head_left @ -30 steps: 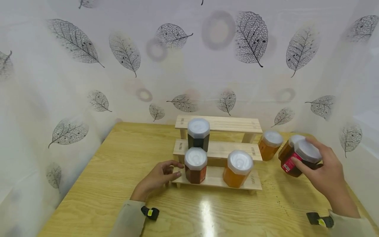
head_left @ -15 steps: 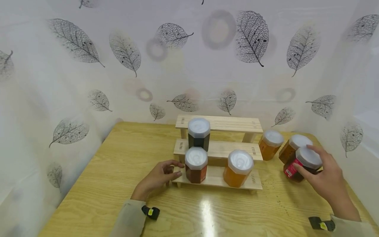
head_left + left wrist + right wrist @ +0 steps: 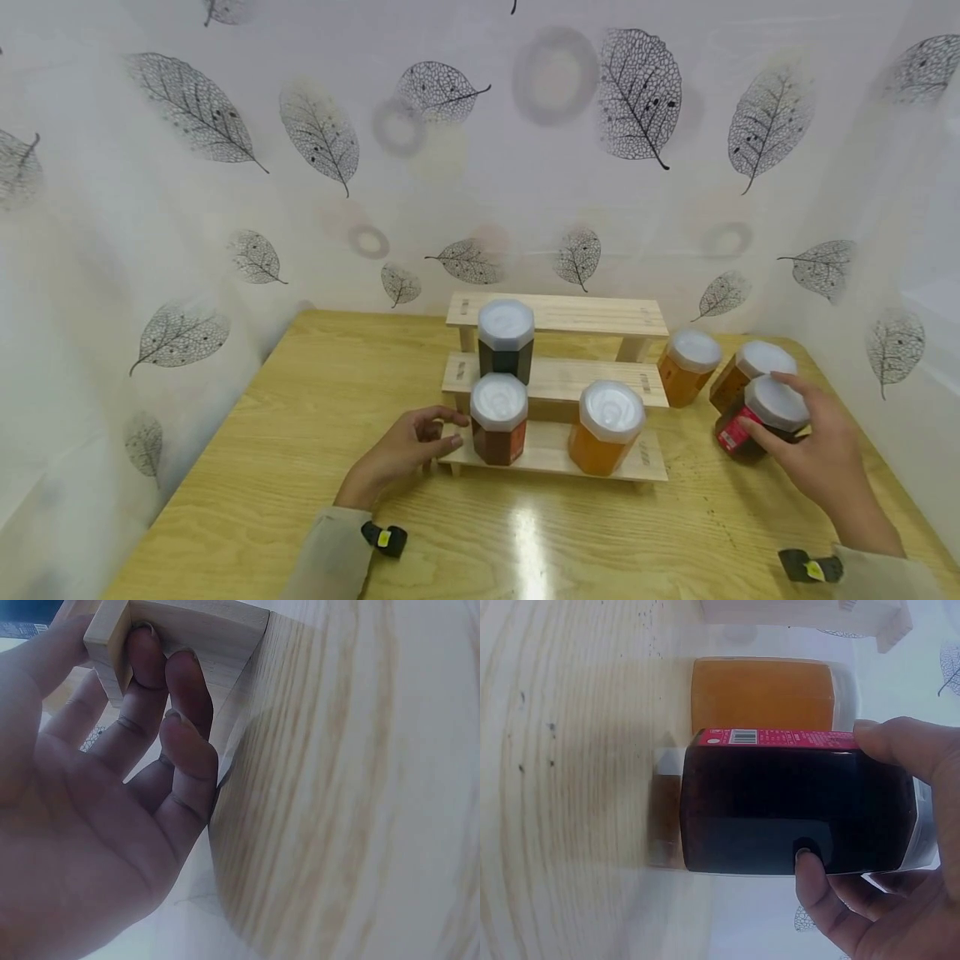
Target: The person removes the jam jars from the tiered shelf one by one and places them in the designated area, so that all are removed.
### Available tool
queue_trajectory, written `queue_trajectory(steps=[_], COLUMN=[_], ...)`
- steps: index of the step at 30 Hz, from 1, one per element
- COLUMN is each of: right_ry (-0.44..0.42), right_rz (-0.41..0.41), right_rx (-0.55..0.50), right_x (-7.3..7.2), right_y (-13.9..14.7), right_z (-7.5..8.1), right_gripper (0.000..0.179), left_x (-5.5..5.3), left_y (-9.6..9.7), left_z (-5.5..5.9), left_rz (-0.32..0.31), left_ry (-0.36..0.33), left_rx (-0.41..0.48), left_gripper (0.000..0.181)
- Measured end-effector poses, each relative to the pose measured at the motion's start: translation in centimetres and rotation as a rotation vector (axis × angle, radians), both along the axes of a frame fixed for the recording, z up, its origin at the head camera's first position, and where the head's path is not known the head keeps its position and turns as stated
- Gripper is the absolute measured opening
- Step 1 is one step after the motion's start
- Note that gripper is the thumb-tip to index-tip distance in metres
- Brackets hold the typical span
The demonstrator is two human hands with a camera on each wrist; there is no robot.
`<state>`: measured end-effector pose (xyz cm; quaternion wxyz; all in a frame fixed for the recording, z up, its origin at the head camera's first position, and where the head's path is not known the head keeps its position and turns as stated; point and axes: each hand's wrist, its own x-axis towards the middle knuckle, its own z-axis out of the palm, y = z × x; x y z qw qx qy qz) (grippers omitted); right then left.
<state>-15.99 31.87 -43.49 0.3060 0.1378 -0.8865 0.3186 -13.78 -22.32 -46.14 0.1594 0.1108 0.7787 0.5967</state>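
My right hand [image 3: 821,454] grips a dark jar [image 3: 765,412] with a pink label and a whitish faceted lid, at the table's right side. Thumb and fingers lie on opposite sides of this jar [image 3: 795,810] in the right wrist view. Its base is at or just above the tabletop; I cannot tell which. My left hand [image 3: 408,450] holds the left end of the bottom step of a three-step wooden rack [image 3: 547,450], fingers curled by its wooden leg [image 3: 109,645]. Beside that hand, a reddish-brown jar [image 3: 498,421] stands on the bottom step.
An orange jar [image 3: 606,429] stands on the bottom step's right, a black jar [image 3: 506,337] on the middle step's left. Right of the rack stand an amber jar [image 3: 688,367] and a brown jar [image 3: 753,371], close behind the gripped one. A leaf-print curtain [image 3: 480,167] encloses the table.
The right hand has brought the dark jar down and slightly nearer, uncovering more of the brown jar behind it. The left hand stays in place at the rack.
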Motion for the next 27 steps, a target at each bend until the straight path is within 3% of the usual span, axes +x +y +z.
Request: queue_trajectory(steps=[22,27], right_ry=[-0.097,-0.106], right_rz=[-0.032,0.000], right_rx=[0.018,0.023], right_x=[0.31,-0.01], right_y=[0.47,0.62], right_z=[-0.72,-0.59], right_gripper=[0.087,0.087], left_x=[0.00,-0.06], left_y=[0.07,0.06], left_z=[0.03,-0.02], left_rz=[-0.006,0.000], left_ry=[-0.005,-0.002], left_rx=[0.007,0.000], left_gripper=[0.031,0.030])
